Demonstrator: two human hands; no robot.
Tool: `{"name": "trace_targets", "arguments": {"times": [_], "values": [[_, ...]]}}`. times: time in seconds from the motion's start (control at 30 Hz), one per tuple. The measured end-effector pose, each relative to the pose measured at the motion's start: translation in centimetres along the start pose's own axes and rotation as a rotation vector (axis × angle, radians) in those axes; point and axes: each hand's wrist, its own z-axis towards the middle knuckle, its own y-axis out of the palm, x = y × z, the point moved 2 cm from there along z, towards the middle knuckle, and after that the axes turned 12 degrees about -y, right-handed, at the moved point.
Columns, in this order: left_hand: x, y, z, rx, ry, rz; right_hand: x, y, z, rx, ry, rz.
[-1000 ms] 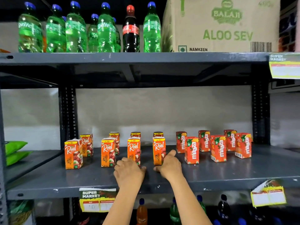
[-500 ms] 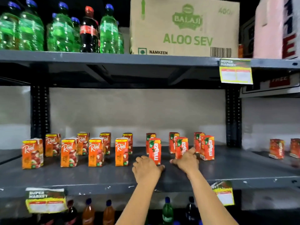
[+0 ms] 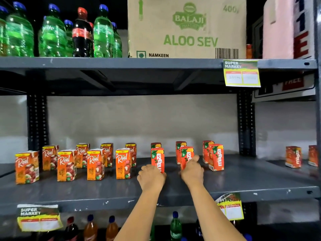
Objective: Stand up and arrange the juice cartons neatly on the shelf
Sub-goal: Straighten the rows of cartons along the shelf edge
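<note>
Several orange Real juice cartons [image 3: 95, 164] stand upright in two loose rows on the left of the grey shelf [image 3: 243, 181]. Several red Maaza cartons stand to their right, also in two rows. My left hand [image 3: 151, 178] rests on the shelf with curled fingers against the base of the front-left Maaza carton [image 3: 157, 158]; whether it grips the carton is hidden. My right hand [image 3: 192, 171] lies in front of the middle front Maaza carton [image 3: 186, 154], one finger stretched past the carton's right side. A third front Maaza carton [image 3: 216, 157] stands further right.
Two more Maaza cartons [image 3: 293, 159] stand on the neighbouring shelf at the right. Overhead, the upper shelf [image 3: 111, 64] carries green and dark soda bottles and an Aloo Sev cardboard box [image 3: 187, 28]. Bottles stand below. Black uprights [image 3: 246, 124] frame the bay.
The view and both hands have shifted right along the shelf, from the Real cartons to the Maaza cartons. Both hands now touch the front Maaza cartons.
</note>
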Motion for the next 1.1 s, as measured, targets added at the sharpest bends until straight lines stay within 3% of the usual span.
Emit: {"name": "trace_targets", "arguments": {"times": [0.43, 0.6, 0.77, 0.83, 0.93, 1.1], "values": [[-0.1, 0.1, 0.2, -0.001, 0.004, 0.061, 0.0, -0.3, -0.3, -0.017, 0.041, 0.023], [-0.7, -0.9, -1.7, 0.047, -0.01, 0.103, 0.7, -1.5, -0.6, -0.104, 0.053, 0.08], [0.5, -0.6, -7.6, 0.25, 0.294, 0.13, 5.3, -7.3, -0.8, 0.134, 0.072, -0.071], [2.9, 0.9, -9.7, 0.201, 0.494, 0.103, 7.4, -9.0, 0.2, 0.151, 0.152, -0.058], [6.0, 2.7, -11.5, 0.01, 0.689, 0.148, 9.3, -9.0, 2.4, 0.033, 0.188, 0.017], [6.4, 3.9, -11.6, -0.087, 0.716, 0.278, 9.2, -7.9, 3.9, -0.048, 0.083, 0.107]]}}
